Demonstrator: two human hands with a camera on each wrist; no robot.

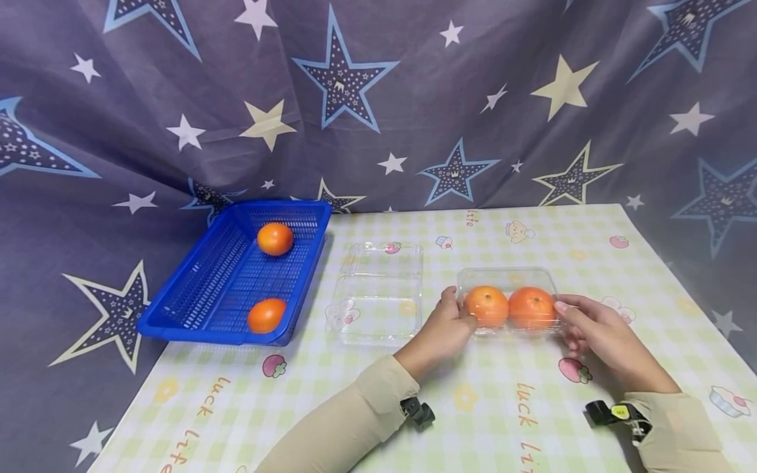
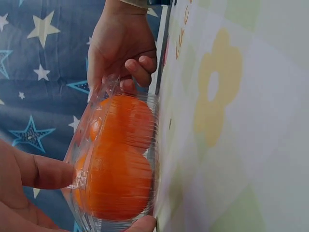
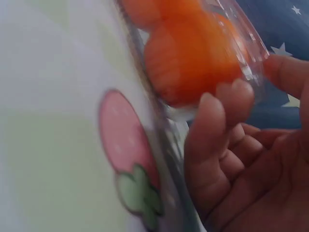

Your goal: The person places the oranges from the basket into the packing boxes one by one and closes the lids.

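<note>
A shut clear plastic box (image 1: 508,278) lies on the checked tablecloth right of centre, with two oranges (image 1: 486,306) (image 1: 531,307) side by side inside. My left hand (image 1: 460,314) grips its left end, and my right hand (image 1: 566,315) grips its right end. In the left wrist view my thumb (image 2: 46,171) presses the box's lid (image 2: 84,145) and a fingertip sits under its base; the right hand (image 2: 120,53) holds the far end. The right wrist view shows curled fingers (image 3: 219,116) against the box (image 3: 251,53), blurred.
A blue slatted basket (image 1: 201,332) sits at the table's left edge, holding two oranges (image 1: 275,238) (image 1: 266,315). A second clear box (image 1: 378,295) lies open and empty between the basket and my hands. A star-patterned cloth hangs behind. The table drops off at left and right.
</note>
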